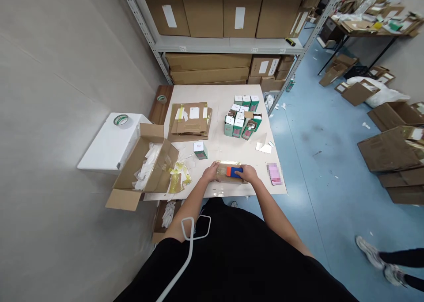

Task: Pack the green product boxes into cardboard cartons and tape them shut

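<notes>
A small brown cardboard box with shiny tape on it lies near the table's front edge. My left hand grips its left end, fingers curled over the side. My right hand is closed around a blue-and-orange hand tool, which lies across the top of the box; its exact kind is too small to tell. Just behind my left hand stands a single green-and-white carton. Crumpled yellowish tape sits to the left, beside an opened cardboard box with white wrapping inside.
Several green-and-white cartons stand grouped at the back right of the table. Flattened cardboard is stacked at the back left. A pink blurred item lies at right. Shelving rises behind; another person's legs show at lower right.
</notes>
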{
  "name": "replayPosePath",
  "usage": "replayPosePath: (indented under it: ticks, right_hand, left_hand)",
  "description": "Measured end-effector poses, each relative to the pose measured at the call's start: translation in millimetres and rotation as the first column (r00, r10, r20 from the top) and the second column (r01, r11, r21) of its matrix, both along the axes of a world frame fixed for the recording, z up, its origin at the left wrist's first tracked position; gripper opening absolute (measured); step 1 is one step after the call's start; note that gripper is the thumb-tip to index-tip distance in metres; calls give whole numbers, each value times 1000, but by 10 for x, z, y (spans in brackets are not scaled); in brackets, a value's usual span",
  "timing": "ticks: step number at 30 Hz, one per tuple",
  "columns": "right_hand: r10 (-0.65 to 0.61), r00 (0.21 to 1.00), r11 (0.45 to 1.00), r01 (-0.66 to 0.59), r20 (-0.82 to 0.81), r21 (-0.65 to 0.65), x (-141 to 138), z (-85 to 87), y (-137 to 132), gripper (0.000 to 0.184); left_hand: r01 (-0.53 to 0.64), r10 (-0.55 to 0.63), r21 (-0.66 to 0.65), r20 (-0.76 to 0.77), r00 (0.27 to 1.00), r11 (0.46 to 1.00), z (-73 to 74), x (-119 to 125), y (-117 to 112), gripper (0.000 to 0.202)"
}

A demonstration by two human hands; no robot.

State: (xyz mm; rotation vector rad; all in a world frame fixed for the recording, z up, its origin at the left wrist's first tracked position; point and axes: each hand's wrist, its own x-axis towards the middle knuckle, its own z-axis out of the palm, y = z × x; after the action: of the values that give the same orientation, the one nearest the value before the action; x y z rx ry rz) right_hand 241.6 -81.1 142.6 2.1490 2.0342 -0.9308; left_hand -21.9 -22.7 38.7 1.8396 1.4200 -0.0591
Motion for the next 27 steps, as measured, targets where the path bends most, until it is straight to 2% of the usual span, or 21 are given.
replayPosePath:
  ticks: [4, 9, 14, 18, 27]
  right_hand:
    - [13, 999, 1000, -12, 29, -16, -13, 3, 13, 38]
    - [-5, 998, 999, 8, 61, -46, 9, -19, 52, 41]
    - [-42, 999, 997, 42, 12, -69, 168, -90, 77, 46]
    - [-39, 999, 997, 38, -26, -64, 287, -117, 71, 42]
    - [-51, 997, 997, 48, -51, -54, 567, -18, 59, 34]
  left_hand:
    - [27, -28, -54, -11, 1000, 998, -41, 2, -3, 137]
    - [17, -15, -33, 61, 998, 999, -85, -10, -3, 131]
    - [3, -1, -25, 98, 995, 1000, -117, -31, -9, 127]
    - [25, -22, -39, 71, 997, 999, -127, -39, -14, 128]
    - [78, -77, -61, 8, 997, 995, -135, -40, 31, 131]
